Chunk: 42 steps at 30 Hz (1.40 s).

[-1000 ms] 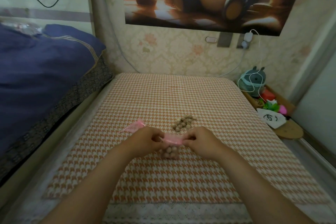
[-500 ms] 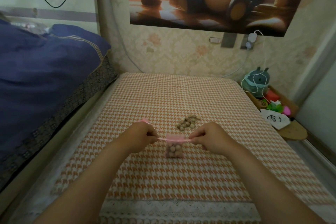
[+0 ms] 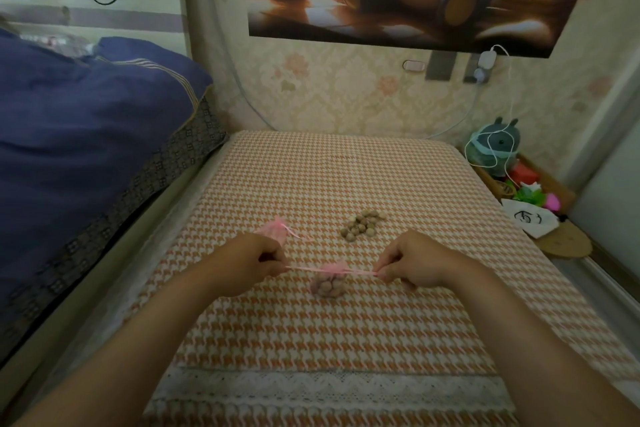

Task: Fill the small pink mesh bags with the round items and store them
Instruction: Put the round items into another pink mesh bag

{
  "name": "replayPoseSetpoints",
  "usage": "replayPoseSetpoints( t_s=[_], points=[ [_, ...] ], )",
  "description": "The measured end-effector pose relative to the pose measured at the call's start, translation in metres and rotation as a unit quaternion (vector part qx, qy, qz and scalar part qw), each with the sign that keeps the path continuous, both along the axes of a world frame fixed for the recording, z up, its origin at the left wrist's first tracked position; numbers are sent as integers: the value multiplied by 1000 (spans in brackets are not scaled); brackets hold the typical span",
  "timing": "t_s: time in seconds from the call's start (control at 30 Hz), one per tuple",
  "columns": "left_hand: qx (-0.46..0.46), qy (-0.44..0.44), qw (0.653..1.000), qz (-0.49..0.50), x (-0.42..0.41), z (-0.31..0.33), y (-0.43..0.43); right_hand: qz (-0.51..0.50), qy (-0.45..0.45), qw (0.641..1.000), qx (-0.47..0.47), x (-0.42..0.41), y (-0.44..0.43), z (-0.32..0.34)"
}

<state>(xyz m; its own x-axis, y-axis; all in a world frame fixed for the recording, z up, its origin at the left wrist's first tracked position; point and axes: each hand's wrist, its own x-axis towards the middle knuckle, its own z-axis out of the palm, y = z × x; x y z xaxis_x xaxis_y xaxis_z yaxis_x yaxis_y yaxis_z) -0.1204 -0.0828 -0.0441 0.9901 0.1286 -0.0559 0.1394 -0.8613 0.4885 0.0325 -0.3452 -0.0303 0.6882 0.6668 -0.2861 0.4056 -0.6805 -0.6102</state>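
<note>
Now the left hand (image 3: 254, 262) and the right hand (image 3: 412, 262) each pinch one ribbon (image 3: 301, 268) end; the filled bag (image 3: 328, 282) lies between them. Pull both sides evenly, so its mouth closes tight.

Light: dim and soft, a little yellow-green, even across the room.
Shadows: faint, diffuse, under the left hand (image 3: 249, 260) and the right hand (image 3: 419, 262).
Edges: wide-angle bending; the wall (image 3: 346, 97) lines lean at both sides.
Sharpness: soft, slightly grainy; small details smear.
</note>
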Motion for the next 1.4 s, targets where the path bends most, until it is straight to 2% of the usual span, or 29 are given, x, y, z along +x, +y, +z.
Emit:
replayPoseSetpoints(
  t_s=[0.1, 0.17, 0.27, 0.43, 0.53, 0.7, 0.8, 0.93, 1.07, 1.2, 1.4],
  points=[
    [-30, -13, 999, -6, -4, -1, -5, 12, -17, 999, -25, 0, 2, -2],
    [-125, -34, 992, -1, -4, -1, -10, 14, -28, 999, -33, 0, 2, -3],
    [-290, -38, 956, 1, 0, -1, -27, 31, -34, 998, -52, -1, 1, -4],
    [-431, -28, 902, -6, 15, -6, -57, 33, -53, 997, -49, -3, 5, -4],
    [-420, -29, 907, 20, 26, -12, -67, 4, -69, 997, 17, -5, 9, -6],
    [-361, -50, 931, 8, 36, -24, -77, -30, -72, 990, 118, -5, 23, -13],
    [-375, -50, 925, 17, 36, -29, -78, -42, -69, 986, 149, -7, 33, -17],
    [-376, -22, 926, 24, 37, -29, -81, -61, -84, 983, 151, -8, 43, -25],
    [-384, -15, 922, 54, 39, -32, -81, -63, -56, 984, 155, -8, 45, -25],
    [-381, -28, 921, 81, 42, -33, -79, -90, 40, 982, 163, -11, 41, -18],
    [-371, -55, 921, 107, 41, -34, -74, -58, 82, 987, 129, -20, 36, -7]
  ],
)
